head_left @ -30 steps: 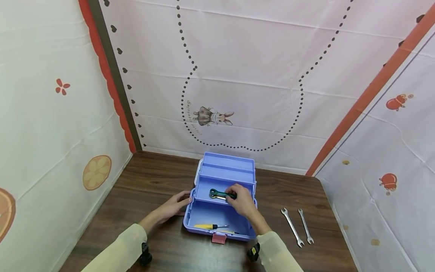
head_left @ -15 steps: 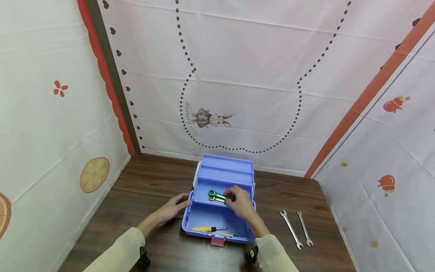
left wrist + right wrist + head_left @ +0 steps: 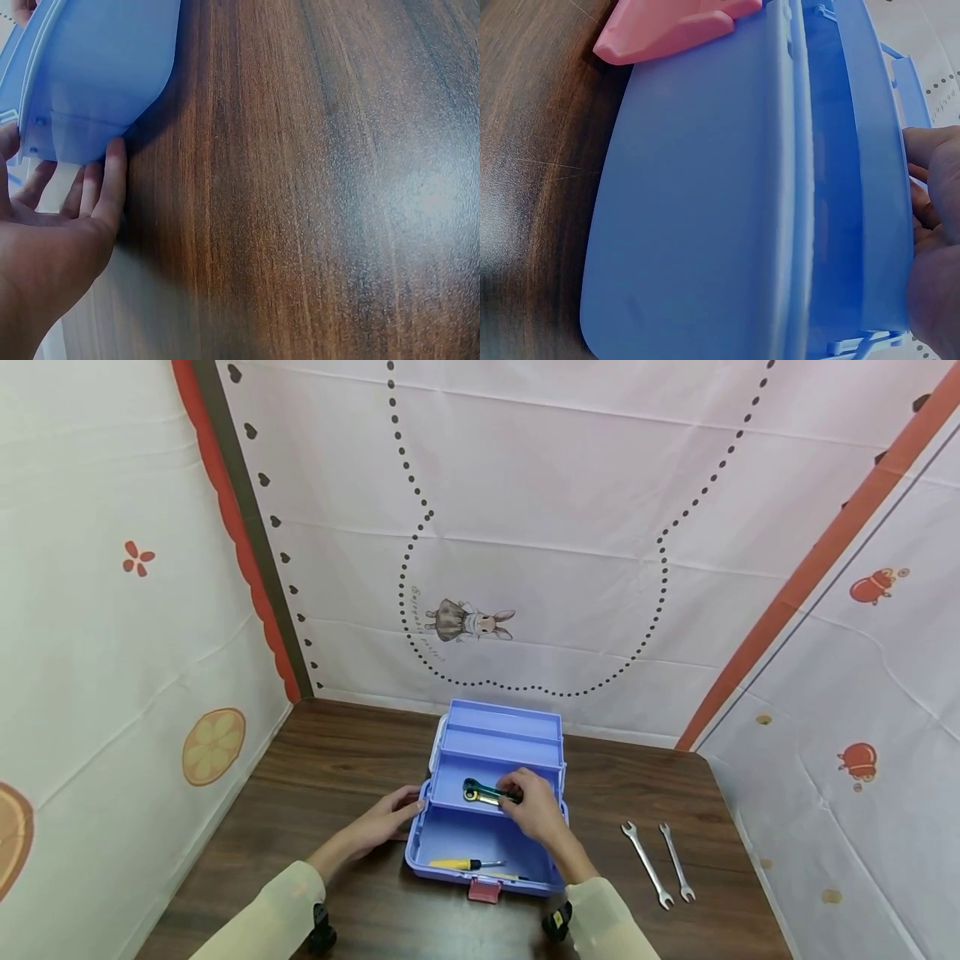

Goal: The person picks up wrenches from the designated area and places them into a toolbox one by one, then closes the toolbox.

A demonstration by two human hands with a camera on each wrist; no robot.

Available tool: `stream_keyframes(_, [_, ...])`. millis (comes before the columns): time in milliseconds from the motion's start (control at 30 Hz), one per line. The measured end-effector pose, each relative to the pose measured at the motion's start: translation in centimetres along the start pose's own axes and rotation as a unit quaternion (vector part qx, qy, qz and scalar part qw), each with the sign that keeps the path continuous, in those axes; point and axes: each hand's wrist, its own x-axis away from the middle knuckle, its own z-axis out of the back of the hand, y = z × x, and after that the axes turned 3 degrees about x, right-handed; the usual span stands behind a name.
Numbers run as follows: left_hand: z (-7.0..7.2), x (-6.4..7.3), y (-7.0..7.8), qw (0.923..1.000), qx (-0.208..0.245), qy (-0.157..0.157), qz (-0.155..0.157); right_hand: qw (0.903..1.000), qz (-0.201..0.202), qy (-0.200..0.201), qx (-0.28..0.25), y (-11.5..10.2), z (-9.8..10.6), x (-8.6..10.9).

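Observation:
My right hand [image 3: 531,806] pinches the right end of a green ring-ended wrench [image 3: 476,786] over the raised tray [image 3: 448,775] of an open blue toolbox [image 3: 467,837]. Beneath it lies another ring-ended tool with a yellow ring [image 3: 471,796], its right end hidden by my fingers. In the right wrist view the fingers of that hand [image 3: 939,191] reach behind the tray wall [image 3: 885,225], which hides the wrench. My left hand [image 3: 382,821] rests at the toolbox's left side. The left wrist view has its fairly straight fingers [image 3: 112,176] against the end wall, thumb at the rim.
A yellow-handled screwdriver [image 3: 453,864] lies along the front of the toolbox's lower compartment, with a thin tool beside it. A pink latch [image 3: 483,891] hangs at the front. Two silver open-ended wrenches [image 3: 647,865] lie on the wooden table [image 3: 360,739] to the right. Patterned cloth walls stand around.
The green wrench shifts and turns slightly in my right hand, its ring end looking darker now than half a second ago. My left hand stays at the toolbox's side.

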Motion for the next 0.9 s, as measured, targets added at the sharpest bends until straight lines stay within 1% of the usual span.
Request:
stream_keyframes(100, [-0.06,0.05,-0.03,1.0000,0.001,0.003,-0.004,1.0000,0.004,0.001,-0.002,0.01,-0.08,-0.02])
stream_keyframes(333, [-0.16,0.11,-0.04,1.0000,0.001,0.008,-0.001,1.0000,0.003,0.001,0.000,-0.04,-0.14,-0.02])
stream_keyframes(567, [-0.25,-0.05,0.12,0.9999,-0.002,0.012,-0.002,0.9999,0.007,0.012,0.003,-0.02,-0.07,-0.11])
stream_keyframes(900, [-0.21,0.16,0.12,0.9999,0.006,0.016,-0.001,0.9994,0.025,0.020,-0.014,0.00,-0.14,-0.06])
